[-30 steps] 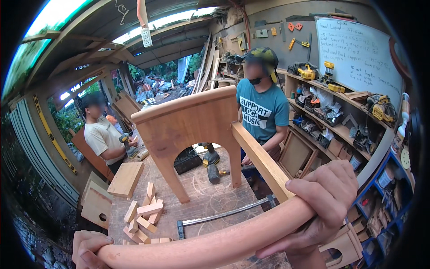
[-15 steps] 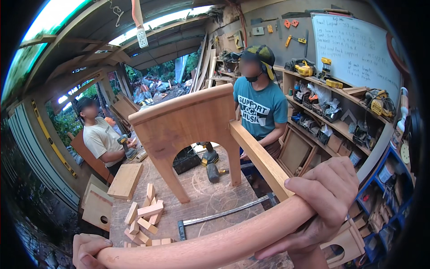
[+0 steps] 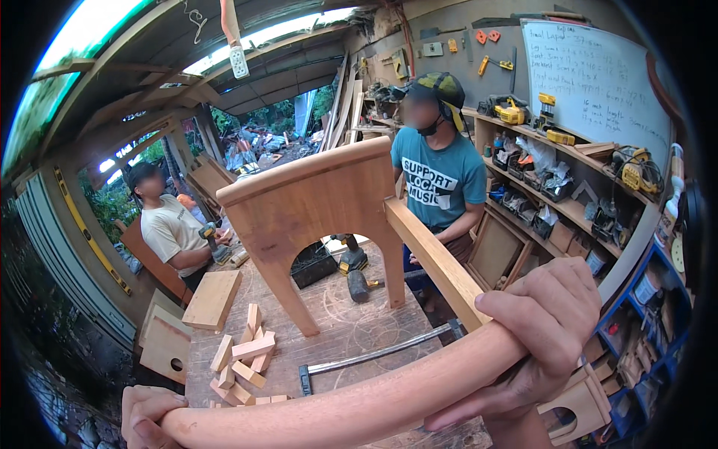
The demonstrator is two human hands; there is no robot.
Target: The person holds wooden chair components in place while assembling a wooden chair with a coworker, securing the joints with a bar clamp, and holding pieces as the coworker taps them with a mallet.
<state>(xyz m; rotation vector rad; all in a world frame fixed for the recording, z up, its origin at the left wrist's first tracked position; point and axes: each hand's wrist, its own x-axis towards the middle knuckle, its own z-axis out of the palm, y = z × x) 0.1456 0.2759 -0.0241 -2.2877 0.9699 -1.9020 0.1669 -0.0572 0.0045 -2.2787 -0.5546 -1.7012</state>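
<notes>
A wooden bench frame stands on the worktable in front of me. Its far end panel (image 3: 321,194) has an arched cutout between two legs and a rounded top edge. One wooden rail (image 3: 434,258) runs from that panel toward me. My left hand (image 3: 152,419) is wrapped round the left end of the near rounded wooden edge (image 3: 344,389). At the other end my right hand (image 3: 542,329) grips the same edge, its thumb beside the rail. Most of the frame's near end is hidden below that edge.
Several wood blocks (image 3: 253,349), a bar clamp (image 3: 374,358), cordless drills (image 3: 351,262) and a thick board (image 3: 212,299) lie on the worktable (image 3: 351,329). One person (image 3: 437,179) stands beyond the frame, another (image 3: 168,224) at the left. Tool shelves (image 3: 576,206) line the right wall.
The view has shifted very slightly. The person in the teal shirt has moved a little. Both my hands keep their hold on the frame, which stays in place.
</notes>
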